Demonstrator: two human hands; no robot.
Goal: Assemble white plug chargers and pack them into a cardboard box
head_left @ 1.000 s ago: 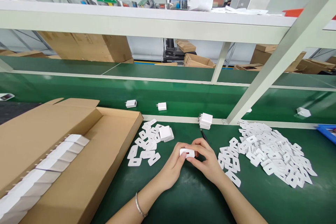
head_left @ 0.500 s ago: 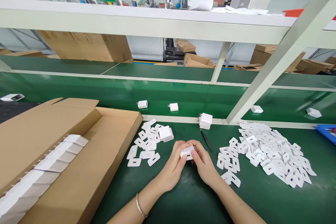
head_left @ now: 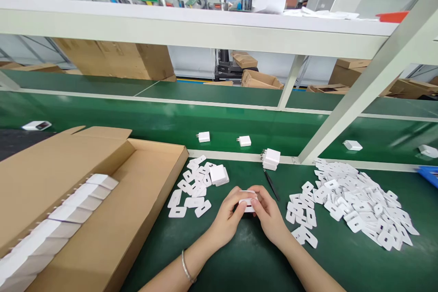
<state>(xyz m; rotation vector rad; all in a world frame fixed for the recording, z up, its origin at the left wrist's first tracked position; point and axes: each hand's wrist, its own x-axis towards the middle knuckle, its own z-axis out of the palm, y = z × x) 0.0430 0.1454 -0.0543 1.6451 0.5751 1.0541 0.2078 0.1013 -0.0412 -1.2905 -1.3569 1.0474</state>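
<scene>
Above the green tabletop, my left hand (head_left: pixel 226 216) and my right hand (head_left: pixel 269 216) both grip one white power adapter (head_left: pixel 247 208). My fingers wrap its far side and both thumbs press on its near end, where a dark slot shows between them. The rest of it is hidden by my fingers. Just beyond my hands lie black tweezers (head_left: pixel 271 185). A small stack of white adapters (head_left: pixel 271 159) with metal prongs stands past the tweezers. To the left of my hands are loose white slotted plates (head_left: pixel 194 202) and a stack of white square pieces (head_left: pixel 218 174).
An open cardboard box (head_left: pixel 160 187) on the left holds a row of white adapters (head_left: pixel 68 212). A large heap of white slotted plates (head_left: pixel 362 200) spreads on the right. Behind runs a green conveyor belt (head_left: pixel 164 121) carrying spaced adapters (head_left: pixel 244 141), beneath a shelf with a slanting post (head_left: pixel 356 82).
The adapters on the belt have moved to the right. My thumbs have shifted closer together on the held adapter, covering more of its near end. The view has shifted slightly.
</scene>
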